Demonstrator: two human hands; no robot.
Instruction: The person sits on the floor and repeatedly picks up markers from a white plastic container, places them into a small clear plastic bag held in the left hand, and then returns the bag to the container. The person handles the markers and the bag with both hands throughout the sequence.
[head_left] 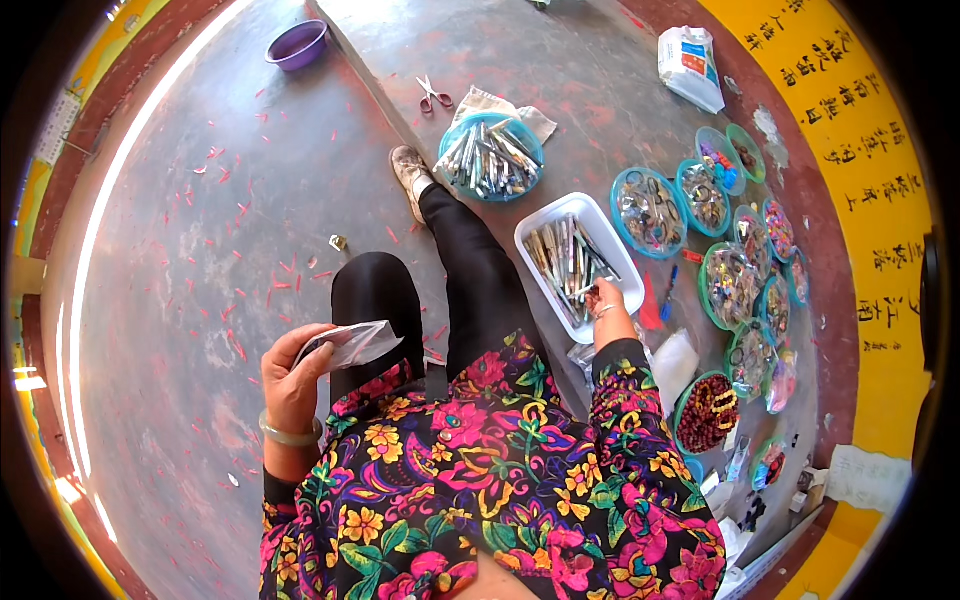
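My left hand (296, 360) pinches a small clear plastic bag (362, 345) above my bent left knee. The bag is creased and its contents, if any, do not show. My right hand (606, 298) reaches over the near right side of a white plastic tub (632, 262). Its fingers are closed on a slim pale stick (586, 290). Inside the tub lie several slim pen-like sticks (562, 250), silver, brown and whitish, heaped lengthwise. Their exact kind is too small to make out.
Beyond my foot stands a blue basket (541, 163) of similar sticks, with scissors (434, 95) nearby. Several round baskets (617, 220) of small trinkets crowd the right. A purple basin (297, 46) sits far left, a white package (690, 68) far right. Red scraps litter the floor (200, 330).
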